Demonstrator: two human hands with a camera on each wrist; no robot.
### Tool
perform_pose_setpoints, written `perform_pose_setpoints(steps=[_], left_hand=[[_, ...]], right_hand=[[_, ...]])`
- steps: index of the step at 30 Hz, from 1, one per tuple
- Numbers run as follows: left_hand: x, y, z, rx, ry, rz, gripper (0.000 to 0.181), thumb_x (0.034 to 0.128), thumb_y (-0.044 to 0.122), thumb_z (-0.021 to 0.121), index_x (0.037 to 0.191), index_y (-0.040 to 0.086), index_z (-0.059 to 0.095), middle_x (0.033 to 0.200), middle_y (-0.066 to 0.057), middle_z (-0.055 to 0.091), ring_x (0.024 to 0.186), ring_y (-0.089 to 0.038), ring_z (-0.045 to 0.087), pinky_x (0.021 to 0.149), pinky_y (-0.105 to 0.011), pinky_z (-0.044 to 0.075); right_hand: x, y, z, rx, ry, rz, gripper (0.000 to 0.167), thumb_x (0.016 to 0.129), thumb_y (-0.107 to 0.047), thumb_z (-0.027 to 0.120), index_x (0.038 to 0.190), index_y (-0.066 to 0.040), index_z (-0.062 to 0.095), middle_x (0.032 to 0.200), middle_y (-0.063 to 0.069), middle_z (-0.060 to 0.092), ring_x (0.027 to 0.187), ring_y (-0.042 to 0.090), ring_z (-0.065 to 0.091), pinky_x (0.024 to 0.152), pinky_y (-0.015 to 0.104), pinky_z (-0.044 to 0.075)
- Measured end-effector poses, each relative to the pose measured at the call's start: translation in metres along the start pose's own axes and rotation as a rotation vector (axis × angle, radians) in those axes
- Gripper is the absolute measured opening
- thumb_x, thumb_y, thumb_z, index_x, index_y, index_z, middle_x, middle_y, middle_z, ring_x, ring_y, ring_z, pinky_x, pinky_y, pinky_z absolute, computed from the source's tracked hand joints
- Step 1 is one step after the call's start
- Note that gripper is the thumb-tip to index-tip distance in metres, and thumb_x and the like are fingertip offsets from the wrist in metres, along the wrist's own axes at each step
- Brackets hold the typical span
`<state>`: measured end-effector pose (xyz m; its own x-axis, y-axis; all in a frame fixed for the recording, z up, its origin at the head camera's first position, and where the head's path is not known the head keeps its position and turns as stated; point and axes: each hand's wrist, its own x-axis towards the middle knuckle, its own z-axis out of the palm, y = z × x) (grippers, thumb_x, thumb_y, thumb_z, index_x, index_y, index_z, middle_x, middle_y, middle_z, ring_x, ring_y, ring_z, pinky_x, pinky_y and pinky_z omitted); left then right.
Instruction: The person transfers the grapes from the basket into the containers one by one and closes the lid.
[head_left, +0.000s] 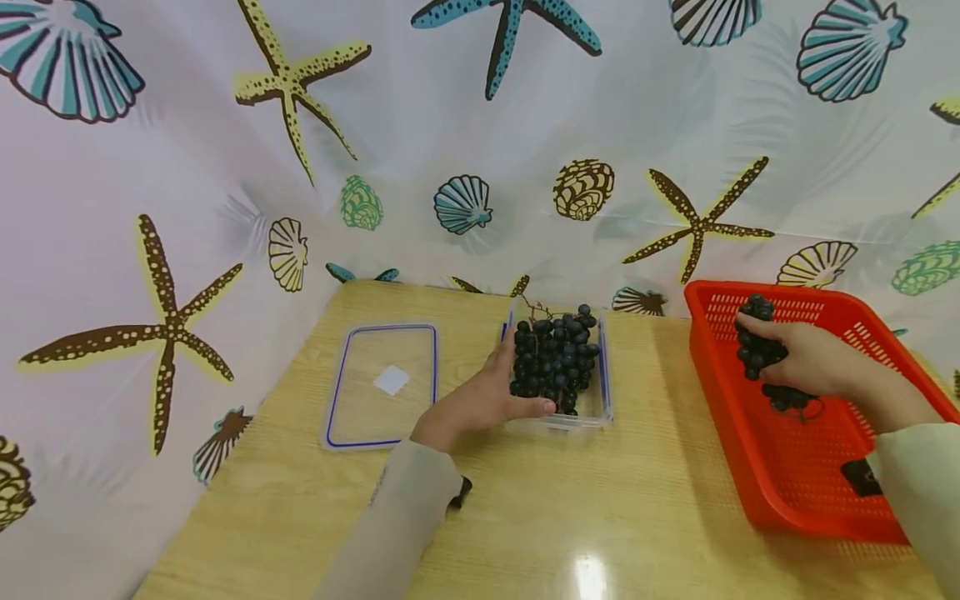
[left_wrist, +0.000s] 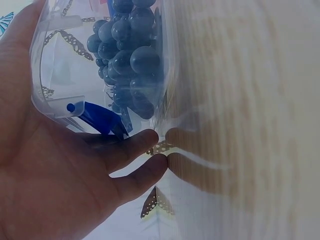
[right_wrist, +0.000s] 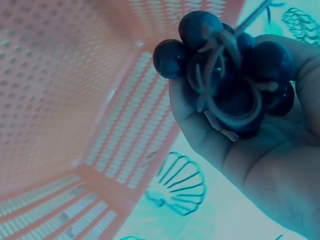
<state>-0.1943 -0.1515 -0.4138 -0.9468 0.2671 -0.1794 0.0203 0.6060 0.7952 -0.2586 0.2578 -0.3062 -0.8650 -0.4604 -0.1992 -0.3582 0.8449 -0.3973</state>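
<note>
A clear plastic container point(head_left: 606, 392) holds a heap of dark grapes point(head_left: 555, 354) that rises above its rim. My left hand point(head_left: 487, 396) grips the container's left side, with the thumb across the near left corner. In the left wrist view, two fingertips point(left_wrist: 150, 137) lie low beside the container wall. My right hand point(head_left: 813, 358) holds a small bunch of dark grapes point(head_left: 756, 337) over the red basket point(head_left: 720, 408). The right wrist view shows its fingers curled round that bunch, a stem sticking out. Below the hand, more grapes point(head_left: 787, 398) lie in the basket.
A clear lid point(head_left: 382, 383) with a blue seal and white label lies left of the container. The wooden table point(head_left: 600, 500) meets a cloth point(head_left: 525, 125) printed with shells and starfish. A dark wrist-worn piece point(head_left: 861, 477) shows beside the right sleeve.
</note>
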Motion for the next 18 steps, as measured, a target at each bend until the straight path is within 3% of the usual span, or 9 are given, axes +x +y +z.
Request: perform_pose_setpoints(steps=[8,13,18], left_hand=[[0.002,0.004,-0.004,-0.013,-0.015,-0.005,0.127,0.0848,0.058,0.077,0.158,0.03,-0.024,0.166,0.0,-0.017,0.153,-0.027,-0.001,0.118,-0.056,0.014],[0.0,0.002,-0.003,-0.019,-0.018,0.0,0.129,0.0835,0.059,0.077,0.158,0.03,-0.024,0.166,0.001,-0.018,0.153,-0.027,-0.002,0.118,-0.056,0.014],[-0.001,0.0,-0.002,0.009,-0.023,0.014,0.131,0.0818,0.063,0.076,0.158,0.028,-0.025,0.166,-0.002,-0.019,0.153,-0.029,0.0,0.118,-0.056,0.017]], right_hand=[[-0.001,-0.042,-0.012,0.022,0.054,-0.027,0.085,0.093,-0.005,0.067,0.163,-0.014,0.02,0.133,0.039,0.049,0.06,0.021,0.055,0.056,0.035,0.048],[-0.002,-0.075,-0.01,0.043,0.088,-0.085,0.087,0.095,-0.004,0.066,0.164,-0.025,0.016,0.133,0.034,0.053,0.055,0.021,0.051,0.053,0.035,0.046],[-0.001,-0.105,-0.003,0.056,0.119,-0.153,0.087,0.096,-0.004,0.063,0.163,-0.032,0.015,0.151,0.027,0.039,0.049,0.019,0.044,0.05,0.034,0.044]])
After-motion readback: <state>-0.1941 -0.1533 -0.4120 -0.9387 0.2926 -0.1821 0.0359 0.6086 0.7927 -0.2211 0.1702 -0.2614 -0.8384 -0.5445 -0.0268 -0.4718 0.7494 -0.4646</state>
